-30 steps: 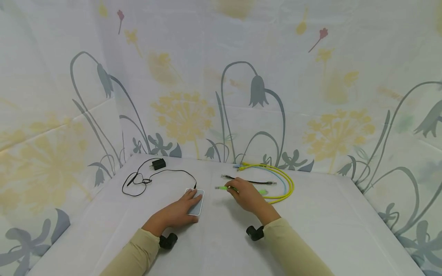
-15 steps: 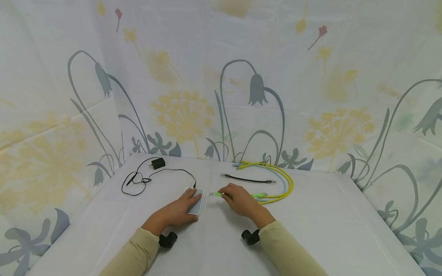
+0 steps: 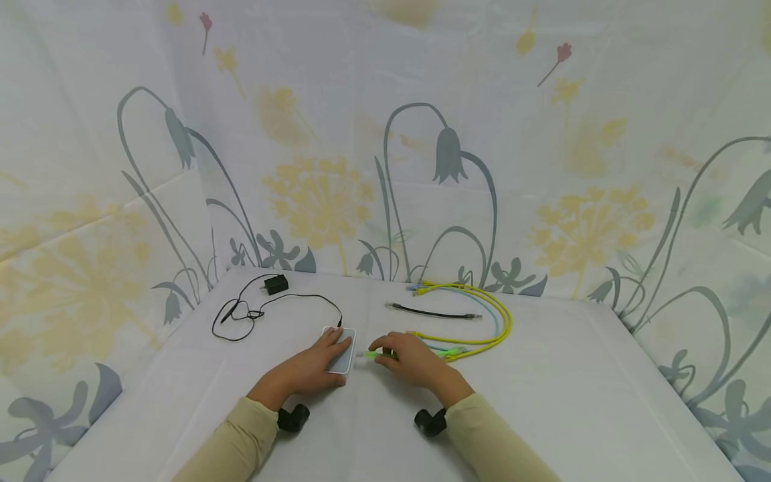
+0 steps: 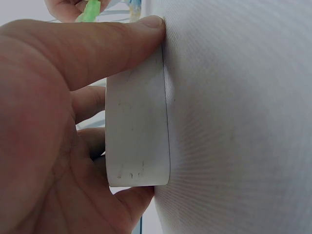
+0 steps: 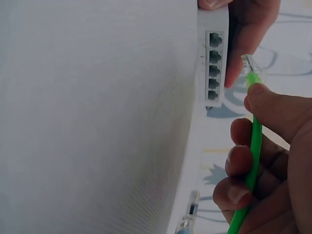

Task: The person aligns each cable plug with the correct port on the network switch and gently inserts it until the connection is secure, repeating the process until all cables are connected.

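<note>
A small white network switch (image 3: 341,359) lies on the table, with a row of several ports (image 5: 213,68) facing right. My left hand (image 3: 309,368) grips it, thumb along one side and fingers over the top and far side. In my right hand (image 3: 415,361) is a short green network cable (image 5: 255,141), pinched between thumb and fingers just behind its clear plug (image 5: 248,63). The plug points toward the switch, a small gap away from the ports. Part of the cable is hidden inside the hand; its other end (image 3: 453,351) sticks out to the right.
Yellow network cables (image 3: 508,329) and a light blue one (image 3: 495,318) curve behind and right of my right hand. A short black cable (image 3: 434,313) lies farther back. A black power adapter (image 3: 276,284) stands back left, its thin cord (image 3: 319,298) running to the switch.
My right hand has moved left and toward me with the green cable, bringing its plug close to the switch. My left hand has stayed in place on the switch.
</note>
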The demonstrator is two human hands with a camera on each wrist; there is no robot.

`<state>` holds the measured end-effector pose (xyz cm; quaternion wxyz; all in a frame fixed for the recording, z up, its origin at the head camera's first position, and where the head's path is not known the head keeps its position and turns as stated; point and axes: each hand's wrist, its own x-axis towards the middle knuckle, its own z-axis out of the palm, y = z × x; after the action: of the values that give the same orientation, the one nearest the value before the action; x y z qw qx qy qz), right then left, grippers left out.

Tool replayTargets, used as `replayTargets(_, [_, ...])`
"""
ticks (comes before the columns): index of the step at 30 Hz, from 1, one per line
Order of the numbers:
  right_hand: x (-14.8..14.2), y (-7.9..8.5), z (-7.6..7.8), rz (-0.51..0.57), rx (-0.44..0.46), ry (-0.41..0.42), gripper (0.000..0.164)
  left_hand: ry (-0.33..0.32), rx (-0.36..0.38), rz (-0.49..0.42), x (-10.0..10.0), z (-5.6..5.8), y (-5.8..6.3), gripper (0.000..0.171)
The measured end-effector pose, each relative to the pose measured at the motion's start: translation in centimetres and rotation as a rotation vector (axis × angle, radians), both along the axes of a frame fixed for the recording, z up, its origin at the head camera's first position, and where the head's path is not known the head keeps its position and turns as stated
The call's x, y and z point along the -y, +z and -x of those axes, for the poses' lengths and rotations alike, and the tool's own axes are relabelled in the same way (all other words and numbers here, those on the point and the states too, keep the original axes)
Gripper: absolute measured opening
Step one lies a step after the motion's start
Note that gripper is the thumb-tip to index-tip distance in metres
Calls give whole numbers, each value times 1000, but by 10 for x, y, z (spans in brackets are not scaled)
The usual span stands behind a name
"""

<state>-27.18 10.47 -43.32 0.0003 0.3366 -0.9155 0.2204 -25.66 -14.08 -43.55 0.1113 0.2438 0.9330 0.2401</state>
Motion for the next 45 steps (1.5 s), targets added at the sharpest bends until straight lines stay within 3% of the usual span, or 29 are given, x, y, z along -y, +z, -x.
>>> replayTargets(5, [2, 1, -2, -10, 18, -16, 21, -1, 0, 4, 0, 0, 1, 75])
replayTargets(17, [13, 17, -17, -95, -49, 2, 21, -4, -6, -19, -1, -1, 4, 74])
replayTargets(22, [15, 15, -19, -117, -56, -7, 20, -10, -10, -21, -1, 0, 3, 74])
replayTargets(27, [15, 9, -19, -92, -50, -25, 18, -18, -13, -26, -1, 1, 2, 74])
replayTargets(36, [17, -1, -17, -25, 44, -46, 16, -11, -10, -26, 0, 0, -1, 74])
replayTargets(45, [16, -6, -17, 39, 48, -60, 15, -19, -7, -27, 1, -1, -1, 74])
